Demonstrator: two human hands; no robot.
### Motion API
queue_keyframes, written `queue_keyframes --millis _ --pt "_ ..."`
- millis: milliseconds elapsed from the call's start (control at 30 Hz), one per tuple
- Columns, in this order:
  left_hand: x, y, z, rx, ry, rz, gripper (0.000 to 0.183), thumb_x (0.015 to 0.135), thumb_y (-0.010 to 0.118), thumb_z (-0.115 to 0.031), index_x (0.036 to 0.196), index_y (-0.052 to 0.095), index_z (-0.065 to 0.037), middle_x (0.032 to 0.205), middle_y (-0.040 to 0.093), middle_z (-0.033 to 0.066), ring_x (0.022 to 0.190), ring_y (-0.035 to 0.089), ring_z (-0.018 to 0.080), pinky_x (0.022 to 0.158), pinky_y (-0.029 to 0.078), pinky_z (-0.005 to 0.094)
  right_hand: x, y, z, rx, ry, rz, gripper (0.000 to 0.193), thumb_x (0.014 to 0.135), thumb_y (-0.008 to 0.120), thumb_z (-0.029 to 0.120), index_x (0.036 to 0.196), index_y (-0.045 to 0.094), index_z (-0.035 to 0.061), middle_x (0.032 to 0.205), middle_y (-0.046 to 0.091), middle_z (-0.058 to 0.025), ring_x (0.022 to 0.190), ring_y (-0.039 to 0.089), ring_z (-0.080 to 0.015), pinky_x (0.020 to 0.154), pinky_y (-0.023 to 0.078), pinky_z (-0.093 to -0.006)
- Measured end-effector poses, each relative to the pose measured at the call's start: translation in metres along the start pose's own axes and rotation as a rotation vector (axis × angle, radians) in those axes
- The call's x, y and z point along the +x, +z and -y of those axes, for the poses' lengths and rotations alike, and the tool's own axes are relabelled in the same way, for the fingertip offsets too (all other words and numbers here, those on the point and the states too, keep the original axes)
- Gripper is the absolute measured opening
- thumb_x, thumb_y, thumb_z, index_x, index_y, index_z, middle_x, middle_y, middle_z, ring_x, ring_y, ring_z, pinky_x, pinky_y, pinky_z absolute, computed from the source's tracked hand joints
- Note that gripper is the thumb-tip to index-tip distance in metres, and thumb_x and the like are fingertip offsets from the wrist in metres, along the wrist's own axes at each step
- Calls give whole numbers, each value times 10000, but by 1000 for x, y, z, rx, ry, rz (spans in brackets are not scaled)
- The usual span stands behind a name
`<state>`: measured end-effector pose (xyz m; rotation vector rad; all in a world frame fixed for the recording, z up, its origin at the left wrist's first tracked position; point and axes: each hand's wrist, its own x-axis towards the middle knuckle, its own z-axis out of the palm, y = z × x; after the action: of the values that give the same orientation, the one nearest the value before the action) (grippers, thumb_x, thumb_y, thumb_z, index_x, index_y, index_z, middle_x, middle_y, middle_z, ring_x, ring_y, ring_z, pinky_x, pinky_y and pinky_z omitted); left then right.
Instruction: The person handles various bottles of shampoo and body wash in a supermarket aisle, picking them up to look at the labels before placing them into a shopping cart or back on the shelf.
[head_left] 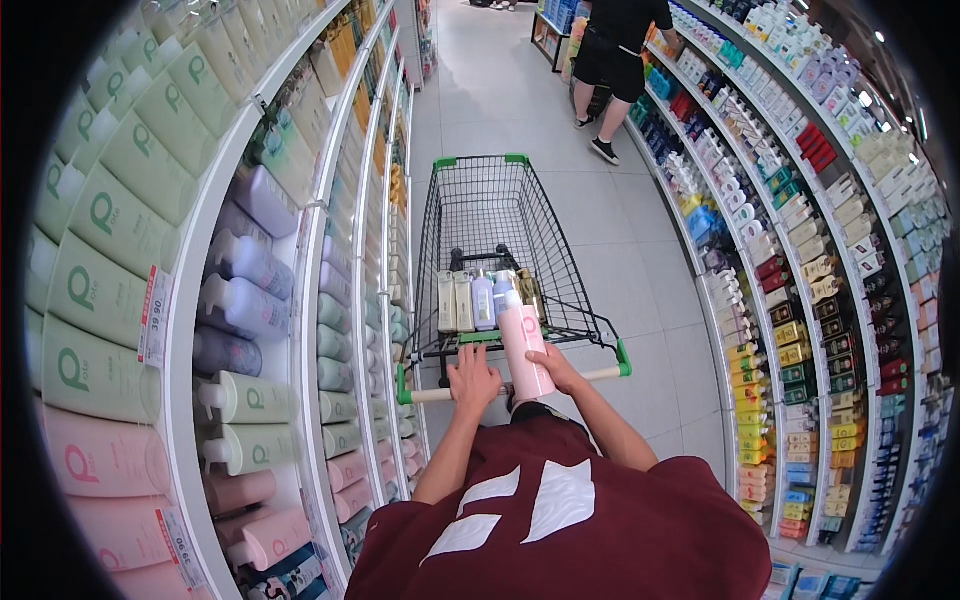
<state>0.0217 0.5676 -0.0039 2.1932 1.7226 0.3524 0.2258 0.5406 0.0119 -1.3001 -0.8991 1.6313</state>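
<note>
My right hand is wrapped round a tall pink pump bottle with a pale top, held tilted above the near end of the shopping cart. My left hand is open, its fingers spread over the cart's handle bar to the left of the bottle; it holds nothing. The black wire cart with green corners stands before me. At its near end several bottles stand in a row, among them a lilac bottle and a cream bottle. The pink bottle partly hides those on the right.
Shelves of large pump bottles in green, lilac and pink run along my left. A long curved shelf packed with small bottles and boxes lines the right. Further up the tiled aisle, a person in black stands beside the right shelf.
</note>
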Motion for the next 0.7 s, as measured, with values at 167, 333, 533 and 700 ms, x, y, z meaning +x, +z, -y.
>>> queue_keyframes --millis 167,333,533,700 --pt "1 -1 0 10 -10 19 532 801 610 -225 1314 568 -88 1297 531 92 1304 447 235 909 404 468 0 0 0 9 13 -4 527 905 670 349 1257 573 -31 1089 663 -102 941 645 -171 844 528 -326" --pt "2 -2 -1 4 -29 70 548 811 605 -231 1338 558 -89 1349 516 98 1335 428 236 946 392 471 0 -1 -2 19 22 4 519 906 673 347 1254 577 -26 1086 665 -99 937 646 -167 841 528 -324" --pt "-1 9 4 -21 -5 -20 512 794 616 -211 1290 585 -89 1337 529 87 1328 436 224 961 382 463 -3 3 1 -9 15 -15 506 900 686 324 1250 580 -25 1082 669 -100 927 649 -166 837 528 -320" --pt "-5 6 12 -182 46 -101 465 815 628 -190 1268 601 -88 1286 567 89 1252 507 256 955 402 421 -5 10 2 -37 -48 -64 502 876 713 319 1220 593 -27 1055 674 -100 913 650 -164 822 532 -322"
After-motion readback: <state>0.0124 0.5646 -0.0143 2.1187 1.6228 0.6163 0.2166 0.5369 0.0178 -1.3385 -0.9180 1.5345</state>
